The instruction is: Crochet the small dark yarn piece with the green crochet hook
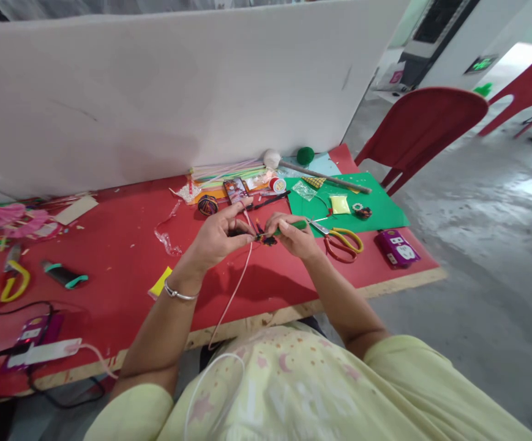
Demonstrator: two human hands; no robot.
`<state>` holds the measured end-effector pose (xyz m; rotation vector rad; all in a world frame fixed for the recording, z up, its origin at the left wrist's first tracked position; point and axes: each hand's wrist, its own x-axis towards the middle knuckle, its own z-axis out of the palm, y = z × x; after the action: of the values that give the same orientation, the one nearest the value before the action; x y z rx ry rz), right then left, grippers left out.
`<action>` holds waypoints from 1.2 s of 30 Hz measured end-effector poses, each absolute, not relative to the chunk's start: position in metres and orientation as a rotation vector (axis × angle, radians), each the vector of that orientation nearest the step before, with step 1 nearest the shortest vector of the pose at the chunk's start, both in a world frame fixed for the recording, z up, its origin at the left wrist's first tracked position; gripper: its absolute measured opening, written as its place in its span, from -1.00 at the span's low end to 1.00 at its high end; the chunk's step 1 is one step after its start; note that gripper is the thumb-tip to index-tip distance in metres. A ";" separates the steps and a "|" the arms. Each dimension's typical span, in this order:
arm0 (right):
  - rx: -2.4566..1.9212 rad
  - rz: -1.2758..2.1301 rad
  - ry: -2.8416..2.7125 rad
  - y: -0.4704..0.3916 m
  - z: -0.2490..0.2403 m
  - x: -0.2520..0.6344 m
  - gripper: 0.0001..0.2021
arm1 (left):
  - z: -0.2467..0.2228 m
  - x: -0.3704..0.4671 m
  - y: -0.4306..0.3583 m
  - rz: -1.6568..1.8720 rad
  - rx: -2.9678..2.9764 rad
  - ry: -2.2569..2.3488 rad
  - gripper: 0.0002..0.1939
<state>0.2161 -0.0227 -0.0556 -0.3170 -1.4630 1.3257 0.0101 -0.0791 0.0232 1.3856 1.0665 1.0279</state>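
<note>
Above the red tabletop, my left hand (220, 237) pinches a small dark crocheted piece (269, 240) with orange flecks. My right hand (297, 240) is closed around a green-handled crochet hook (299, 225), and its thin metal end meets the piece between both hands. A pink cord (239, 278) hangs past my left fingers down to the table edge. Behind my left hand lies a ball of dark multicolour yarn (207, 205). Scissors (341, 240) with red and yellow handles rest just right of my right hand. My fingers partly hide the piece.
A green sheet (385, 211) carries a small yellow packet (340, 204) and a grey rod (325, 176). Purple power sockets (398, 248) stand at the right edge. Another pair of scissors (15, 275) lies left. A white partition (155, 92) closes off the back; a red chair (424, 128) stands right.
</note>
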 end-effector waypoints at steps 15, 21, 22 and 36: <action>-0.362 0.870 -1.967 -0.032 -0.009 0.244 -0.71 | 0.031 0.020 -0.092 1.018 1.891 1.512 -0.21; -0.455 0.308 -2.148 -0.041 -0.022 0.236 -0.80 | 0.025 0.026 -0.084 1.235 1.666 1.451 -0.18; -0.483 0.202 -2.143 -0.042 -0.029 0.234 -0.79 | 0.023 0.026 -0.081 1.266 1.545 1.383 -0.16; -0.293 0.462 -2.062 -0.041 -0.015 0.243 -0.73 | 0.021 0.003 -0.068 1.032 1.054 1.034 -0.13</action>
<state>0.2432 -0.0410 -0.0148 -0.2934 -2.0617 0.4615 0.0027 -0.0682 0.0214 1.0538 1.0342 1.0315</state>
